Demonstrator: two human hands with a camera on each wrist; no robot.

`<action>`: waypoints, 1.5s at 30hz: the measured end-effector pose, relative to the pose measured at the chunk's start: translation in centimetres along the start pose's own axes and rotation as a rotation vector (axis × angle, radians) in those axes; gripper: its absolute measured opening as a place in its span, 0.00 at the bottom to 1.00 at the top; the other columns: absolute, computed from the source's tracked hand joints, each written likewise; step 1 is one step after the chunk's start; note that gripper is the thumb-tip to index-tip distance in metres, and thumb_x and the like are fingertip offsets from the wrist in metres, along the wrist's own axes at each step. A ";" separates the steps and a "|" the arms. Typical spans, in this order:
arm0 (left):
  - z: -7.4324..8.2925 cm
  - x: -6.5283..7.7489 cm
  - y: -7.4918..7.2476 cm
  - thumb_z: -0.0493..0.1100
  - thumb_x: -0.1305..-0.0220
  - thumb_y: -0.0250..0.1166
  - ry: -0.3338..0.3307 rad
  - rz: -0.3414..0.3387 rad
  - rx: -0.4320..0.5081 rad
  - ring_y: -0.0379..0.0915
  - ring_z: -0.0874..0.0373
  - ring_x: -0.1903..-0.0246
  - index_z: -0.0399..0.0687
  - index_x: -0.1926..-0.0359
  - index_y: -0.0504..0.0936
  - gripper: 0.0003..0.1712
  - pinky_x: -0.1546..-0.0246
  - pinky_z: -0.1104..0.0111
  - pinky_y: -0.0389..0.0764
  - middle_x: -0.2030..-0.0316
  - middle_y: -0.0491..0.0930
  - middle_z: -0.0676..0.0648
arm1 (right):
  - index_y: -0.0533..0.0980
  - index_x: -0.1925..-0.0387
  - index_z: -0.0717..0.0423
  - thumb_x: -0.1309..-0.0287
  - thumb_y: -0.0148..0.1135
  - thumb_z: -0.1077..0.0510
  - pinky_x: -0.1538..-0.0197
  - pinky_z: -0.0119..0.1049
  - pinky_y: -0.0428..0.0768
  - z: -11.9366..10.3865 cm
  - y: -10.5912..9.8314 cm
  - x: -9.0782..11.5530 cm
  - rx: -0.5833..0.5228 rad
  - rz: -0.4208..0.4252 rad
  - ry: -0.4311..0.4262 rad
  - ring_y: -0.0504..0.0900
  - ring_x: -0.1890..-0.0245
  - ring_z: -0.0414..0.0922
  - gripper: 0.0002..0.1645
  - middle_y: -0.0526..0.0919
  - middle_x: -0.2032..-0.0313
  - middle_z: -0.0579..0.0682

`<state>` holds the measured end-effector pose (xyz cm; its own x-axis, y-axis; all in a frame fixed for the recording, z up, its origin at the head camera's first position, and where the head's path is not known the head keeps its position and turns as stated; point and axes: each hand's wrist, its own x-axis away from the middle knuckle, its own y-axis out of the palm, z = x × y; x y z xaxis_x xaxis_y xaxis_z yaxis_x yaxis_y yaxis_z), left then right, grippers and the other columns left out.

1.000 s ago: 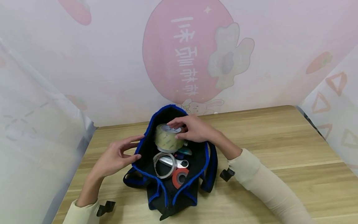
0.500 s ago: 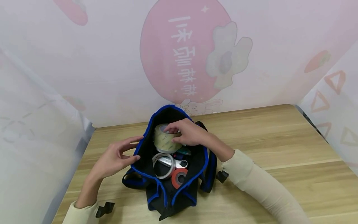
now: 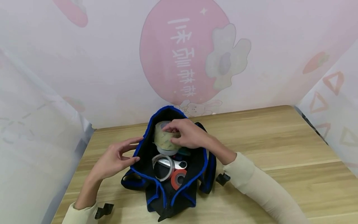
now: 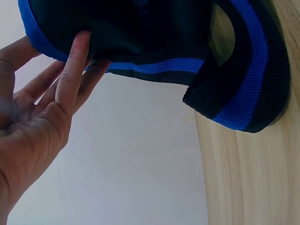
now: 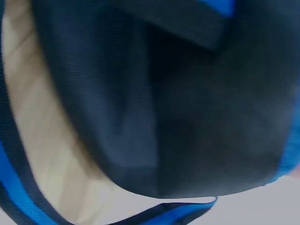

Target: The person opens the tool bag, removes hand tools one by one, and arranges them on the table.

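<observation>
A wide roll of clear packing tape stands in the far part of a black bag with blue trim. My right hand grips the roll, with fingertips at its core and the thumb against its outer side. My left hand touches the bag's left rim, its fingers spread and fairly straight; the left wrist view shows these fingers against the bag's wall. Nearer me in the bag lie a thin pale ring, a silver tool with a round dark end, and a red-orange ring-shaped roll.
The bag stands on a wood-grain table, before a pale printed backdrop. Its strap loops stick out at both sides. In the right wrist view the bag's dark wall fills most of the picture and hides the hand.
My right hand has moved slightly left, and its fingers have closed on the packing tape roll. The roll now sits slightly higher, baring a whitish surface beneath it. My left hand has stayed at the rim.
</observation>
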<state>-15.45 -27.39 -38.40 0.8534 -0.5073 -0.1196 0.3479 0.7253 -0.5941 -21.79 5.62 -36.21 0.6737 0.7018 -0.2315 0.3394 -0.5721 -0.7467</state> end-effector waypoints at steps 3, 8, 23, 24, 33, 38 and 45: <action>-0.1 0.1 0.0 0.28 0.34 0.73 -0.003 0.001 -0.011 0.76 0.32 0.32 0.46 0.22 0.72 0.41 0.54 0.69 0.90 0.23 0.69 0.35 | 0.83 0.36 0.56 0.32 0.72 0.62 0.46 0.33 0.84 -0.8 -1.0 0.4 -0.024 0.047 -0.032 0.84 0.49 0.44 0.24 0.88 0.48 0.50; -0.1 0.2 0.0 0.29 0.34 0.73 -0.010 0.006 -0.029 0.76 0.32 0.32 0.47 0.22 0.72 0.41 0.54 0.70 0.90 0.23 0.70 0.35 | 0.84 0.37 0.58 0.33 0.74 0.62 0.45 0.36 0.84 -1.9 -2.8 1.4 -0.067 0.128 -0.091 0.83 0.51 0.44 0.23 0.89 0.49 0.50; 0.1 -0.1 0.2 0.28 0.34 0.73 -0.026 0.014 -0.017 0.75 0.34 0.31 0.46 0.22 0.72 0.41 0.54 0.69 0.90 0.23 0.70 0.36 | 0.87 0.41 0.58 0.40 0.77 0.68 0.50 0.31 0.82 -0.5 -8.4 6.4 -0.100 0.398 -0.118 0.83 0.55 0.43 0.24 0.90 0.52 0.52; 0.1 -0.1 0.2 0.28 0.34 0.73 -0.026 0.013 -0.015 0.75 0.34 0.31 0.46 0.22 0.72 0.41 0.54 0.69 0.90 0.23 0.70 0.36 | 0.87 0.42 0.58 0.40 0.77 0.69 0.51 0.30 0.81 -0.2 -8.6 6.9 -0.093 0.411 -0.114 0.82 0.56 0.43 0.24 0.89 0.54 0.52; 0.2 -0.4 0.5 0.27 0.34 0.72 -0.015 0.005 -0.001 0.75 0.33 0.31 0.46 0.22 0.72 0.41 0.54 0.69 0.90 0.22 0.69 0.35 | 0.88 0.43 0.56 0.41 0.77 0.71 0.54 0.24 0.77 2.9 -9.6 10.4 0.006 0.487 -0.068 0.77 0.59 0.40 0.24 0.86 0.59 0.49; 0.3 -0.5 0.6 0.29 0.34 0.73 -0.018 0.003 -0.007 0.75 0.34 0.31 0.46 0.22 0.72 0.41 0.55 0.68 0.91 0.23 0.70 0.36 | 0.87 0.42 0.56 0.41 0.77 0.71 0.54 0.23 0.76 4.4 -9.7 12.1 0.057 0.479 -0.039 0.77 0.59 0.38 0.25 0.87 0.58 0.48; 0.3 -0.6 0.7 0.29 0.33 0.73 -0.017 -0.001 -0.007 0.74 0.34 0.30 0.47 0.22 0.72 0.41 0.58 0.67 0.91 0.22 0.70 0.37 | 0.87 0.42 0.56 0.41 0.77 0.71 0.56 0.22 0.76 6.5 -9.9 14.1 0.143 0.467 0.019 0.77 0.58 0.34 0.25 0.88 0.57 0.48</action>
<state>-15.66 -26.43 -38.51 0.8595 -0.5001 -0.1057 0.3461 0.7215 -0.5997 -19.86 23.95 -36.13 0.7451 0.3754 -0.5512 -0.0942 -0.7590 -0.6442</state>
